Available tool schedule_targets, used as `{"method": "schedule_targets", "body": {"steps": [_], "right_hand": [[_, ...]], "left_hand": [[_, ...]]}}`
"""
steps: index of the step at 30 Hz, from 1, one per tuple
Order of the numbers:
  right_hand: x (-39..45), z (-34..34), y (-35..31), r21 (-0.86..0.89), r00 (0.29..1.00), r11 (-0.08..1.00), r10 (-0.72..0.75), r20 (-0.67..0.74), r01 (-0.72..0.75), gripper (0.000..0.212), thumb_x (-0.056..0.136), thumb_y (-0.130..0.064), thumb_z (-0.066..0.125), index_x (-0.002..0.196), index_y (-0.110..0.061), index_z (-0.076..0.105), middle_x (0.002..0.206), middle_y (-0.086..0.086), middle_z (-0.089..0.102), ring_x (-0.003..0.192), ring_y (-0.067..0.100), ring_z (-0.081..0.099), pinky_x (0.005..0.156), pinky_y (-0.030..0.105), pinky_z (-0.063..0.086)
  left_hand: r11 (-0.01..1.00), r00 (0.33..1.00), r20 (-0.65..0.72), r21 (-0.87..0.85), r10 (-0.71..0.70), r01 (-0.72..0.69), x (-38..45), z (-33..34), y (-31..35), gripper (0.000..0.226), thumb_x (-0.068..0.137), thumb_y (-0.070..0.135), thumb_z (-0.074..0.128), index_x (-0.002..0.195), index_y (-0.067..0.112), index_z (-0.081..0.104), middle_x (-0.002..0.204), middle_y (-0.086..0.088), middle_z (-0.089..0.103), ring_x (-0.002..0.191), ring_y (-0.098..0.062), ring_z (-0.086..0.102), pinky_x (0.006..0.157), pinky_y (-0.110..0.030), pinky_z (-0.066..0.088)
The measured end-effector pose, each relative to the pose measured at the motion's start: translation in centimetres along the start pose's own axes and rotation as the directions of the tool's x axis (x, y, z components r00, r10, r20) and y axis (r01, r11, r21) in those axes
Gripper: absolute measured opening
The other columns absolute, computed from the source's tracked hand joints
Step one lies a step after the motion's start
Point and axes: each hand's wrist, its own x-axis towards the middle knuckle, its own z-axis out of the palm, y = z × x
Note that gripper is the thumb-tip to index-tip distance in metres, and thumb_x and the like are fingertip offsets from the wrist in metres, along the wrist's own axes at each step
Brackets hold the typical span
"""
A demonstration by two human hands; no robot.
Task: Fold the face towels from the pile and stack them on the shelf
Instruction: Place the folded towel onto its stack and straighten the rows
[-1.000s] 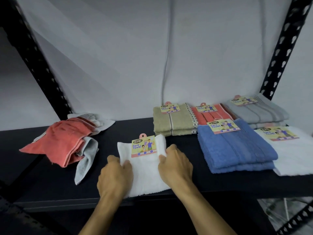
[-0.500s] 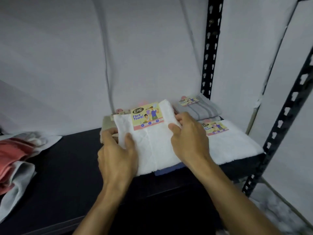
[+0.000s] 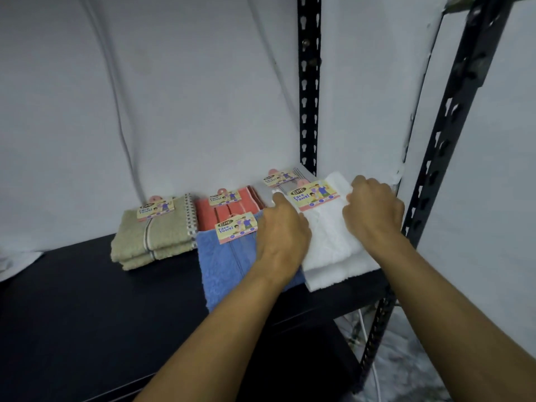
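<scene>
The folded white face towel [image 3: 327, 224] lies on top of another white towel [image 3: 339, 274] at the right end of the black shelf [image 3: 87, 300], its "Face Towel" card label [image 3: 314, 195] facing up. Both hands hold it by its sides: the left hand [image 3: 282, 230] grips the left edge, fingers curled and forearm crossing the blue towel [image 3: 223, 265]; the right hand [image 3: 372, 211] grips the right edge near the far corner, knuckles up.

Half a second ago the towel was in the air over the blue stack — now it sits to the right, down on the white one.

Just right of the stack stand the shelf's black slotted uprights [image 3: 441, 158], and the lower towel's front edge reaches close to the shelf lip. Behind are a grey towel [image 3: 285, 185] and a coral towel [image 3: 229, 211]; a beige stack [image 3: 153, 236] lies further left — beyond it is bare dark shelf.
</scene>
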Motion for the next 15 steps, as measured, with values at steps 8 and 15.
{"method": "schedule_targets", "body": {"steps": [8,15], "right_hand": [[-0.2,2.6,1.5,-0.08,0.999,0.997,0.021,0.031,-0.019,0.021,0.09,-0.004,0.048,0.11,-0.006,0.052,0.108,0.011,0.057,0.101,0.029,0.051,0.062,0.032,0.032],[-0.6,3.7,2.0,-0.025,0.998,0.999,0.047,0.035,-0.046,0.018,0.093,-0.008,0.049,0.111,-0.008,0.052,0.107,0.008,0.057,0.1,0.026,0.051,0.061,0.031,0.029]], "left_hand": [[0.891,0.994,0.063,0.442,0.087,-0.106,0.5,1.9,0.7,0.039,0.099,0.033,0.051,0.127,0.009,0.042,0.111,-0.01,0.065,0.101,-0.029,0.063,0.065,-0.034,0.037],[0.815,0.989,0.076,0.56,0.129,-0.149,0.1,2.5,0.4,0.039,0.098,0.029,0.054,0.128,0.01,0.04,0.111,-0.009,0.064,0.098,-0.029,0.065,0.066,-0.034,0.035]]}}
